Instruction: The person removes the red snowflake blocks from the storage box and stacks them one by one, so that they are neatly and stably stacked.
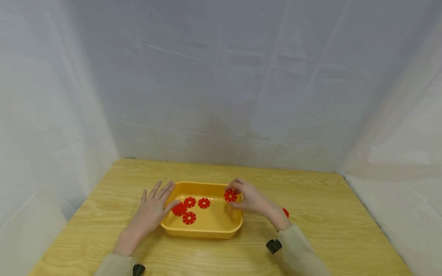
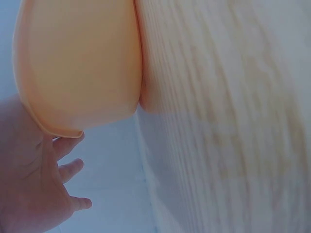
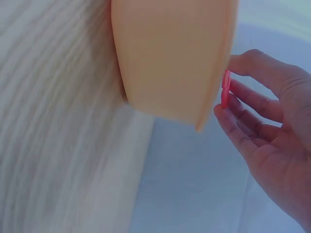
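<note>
So in the head view the yellow tray [image 1: 203, 230] sat low in the middle of the frame on a light wooden table [image 1: 328, 214], with both hands right at it. The right hand [image 1: 250, 197] was at the tray's right end, thumb and fingers pinched on a red flower-shaped disc [image 1: 230, 196] held just over the rim at that end. The right wrist view backed that up: the disc [image 3: 225, 90] showed edge-on at center right, clamped between the fingertips [image 3: 233, 63] right beside the tray wall [image 3: 170, 58].

The left hand [image 1: 153, 209] lay flat at the tray's left end, fingers straight and spread apart, tips over the rim, holding nothing. One fingertip looked like it was touching a disc, but I couldn't really tell. In the left wrist view that hand [image 2: 29, 184] was in the lower left, fingers loose, just under the tray's edge [image 2: 73, 68].

Four more red discs [image 1: 189, 209] lay in the left half of the tray, close together. Another red disc [image 1: 285, 212] was out on the table, half hidden behind the right wrist. White cloth [image 1: 221, 76] hung all around the table.
</note>
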